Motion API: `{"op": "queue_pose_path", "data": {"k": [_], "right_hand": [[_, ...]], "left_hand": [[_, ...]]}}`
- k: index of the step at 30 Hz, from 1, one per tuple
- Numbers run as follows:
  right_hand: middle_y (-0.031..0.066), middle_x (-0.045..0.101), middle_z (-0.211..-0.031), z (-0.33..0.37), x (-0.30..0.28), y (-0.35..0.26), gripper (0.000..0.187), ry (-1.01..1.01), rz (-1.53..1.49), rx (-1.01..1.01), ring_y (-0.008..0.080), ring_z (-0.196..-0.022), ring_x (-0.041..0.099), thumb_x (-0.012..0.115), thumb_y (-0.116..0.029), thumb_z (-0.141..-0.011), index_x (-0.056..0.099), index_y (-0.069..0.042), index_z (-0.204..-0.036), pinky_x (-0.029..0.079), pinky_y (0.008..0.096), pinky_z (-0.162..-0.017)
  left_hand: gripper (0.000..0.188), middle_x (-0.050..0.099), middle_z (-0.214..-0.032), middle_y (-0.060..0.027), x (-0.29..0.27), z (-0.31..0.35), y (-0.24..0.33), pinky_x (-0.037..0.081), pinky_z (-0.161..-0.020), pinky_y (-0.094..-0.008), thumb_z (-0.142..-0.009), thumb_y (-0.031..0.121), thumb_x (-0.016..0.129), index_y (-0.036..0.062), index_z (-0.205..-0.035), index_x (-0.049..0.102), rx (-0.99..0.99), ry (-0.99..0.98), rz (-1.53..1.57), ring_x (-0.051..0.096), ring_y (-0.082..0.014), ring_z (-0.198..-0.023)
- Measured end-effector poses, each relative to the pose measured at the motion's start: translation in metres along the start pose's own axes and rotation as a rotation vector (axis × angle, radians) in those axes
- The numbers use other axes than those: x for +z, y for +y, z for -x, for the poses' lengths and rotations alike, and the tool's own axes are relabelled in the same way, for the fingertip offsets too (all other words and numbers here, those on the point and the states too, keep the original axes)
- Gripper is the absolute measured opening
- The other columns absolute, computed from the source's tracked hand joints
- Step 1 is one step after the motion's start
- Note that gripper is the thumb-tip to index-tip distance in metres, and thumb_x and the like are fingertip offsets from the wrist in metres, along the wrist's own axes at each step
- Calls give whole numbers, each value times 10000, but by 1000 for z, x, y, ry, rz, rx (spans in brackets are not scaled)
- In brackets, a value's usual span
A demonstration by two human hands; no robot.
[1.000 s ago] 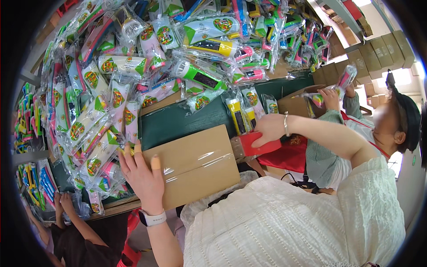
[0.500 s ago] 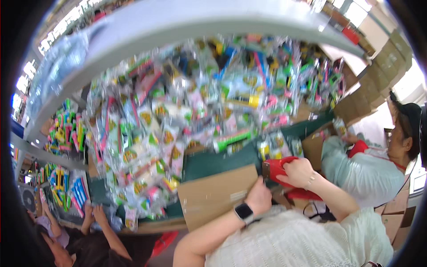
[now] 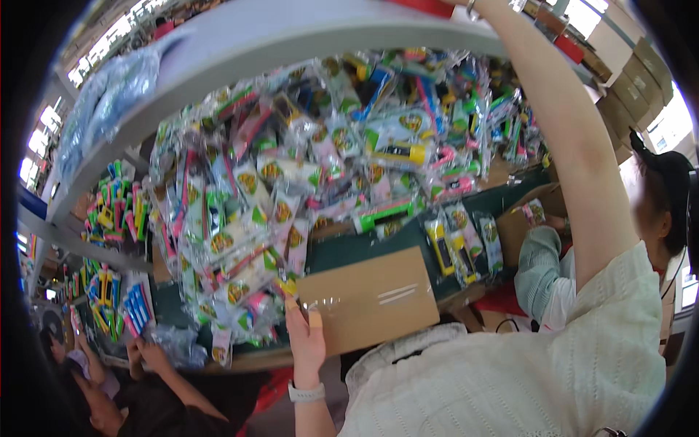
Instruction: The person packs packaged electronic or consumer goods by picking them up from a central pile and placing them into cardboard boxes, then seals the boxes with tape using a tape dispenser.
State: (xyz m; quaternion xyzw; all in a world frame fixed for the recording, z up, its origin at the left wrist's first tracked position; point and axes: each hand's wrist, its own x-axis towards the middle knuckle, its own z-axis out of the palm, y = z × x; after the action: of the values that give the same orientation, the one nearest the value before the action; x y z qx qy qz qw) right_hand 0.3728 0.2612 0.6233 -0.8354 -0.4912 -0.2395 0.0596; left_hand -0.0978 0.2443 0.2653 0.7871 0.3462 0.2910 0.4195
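A closed cardboard box (image 3: 364, 291) lies at the table's front edge, with shiny clear tape across its top. My left hand (image 3: 306, 339) is at the box's left end, fingers stretched up and thumb apart, with tan wraps on fingertips. Its fingertips are close to a yellow-tipped packet in the pile. My right arm reaches far up to the shelf, and only a bit of my right hand (image 3: 461, 3) shows at the upper rim. Against that hand is the red tape dispenser (image 3: 422, 6), mostly cut off by the picture's edge.
Bagged colourful toys (image 3: 291, 175) are heaped over the green table (image 3: 357, 255). Several packets (image 3: 459, 244) lie right of the box. A grey shelf (image 3: 291, 36) spans above. One co-worker (image 3: 542, 269) works at right beside an open carton; others' hands (image 3: 145, 353) are at left.
My right hand has carried the tape dispenser from the box's right end up to the shelf. My left hand has moved from the right end to the left end of the box.
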Motion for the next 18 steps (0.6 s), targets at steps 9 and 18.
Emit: {"op": "queue_pose_path", "data": {"k": [9,18], "right_hand": [[169,648,-869,307,135,-80,418,-905,-412,272,318,-741,647,423,-425,-921,509,-74,-1130,500,440,-643],[76,475,-1242,428,99,-153,372,-127,-2124,590,153,-1157,442,350,-351,-970,475,-57,-1159,332,309,-988]], "left_hand": [[498,482,-1251,-75,-1,59,-81,377,-940,-299,-970,401,352,36,-1301,425,-943,-254,745,463,-178,-1132],[433,524,-1220,-53,-58,38,-5,444,-897,-335,-965,318,406,70,-1320,413,-594,51,1198,522,-192,-1082]]}}
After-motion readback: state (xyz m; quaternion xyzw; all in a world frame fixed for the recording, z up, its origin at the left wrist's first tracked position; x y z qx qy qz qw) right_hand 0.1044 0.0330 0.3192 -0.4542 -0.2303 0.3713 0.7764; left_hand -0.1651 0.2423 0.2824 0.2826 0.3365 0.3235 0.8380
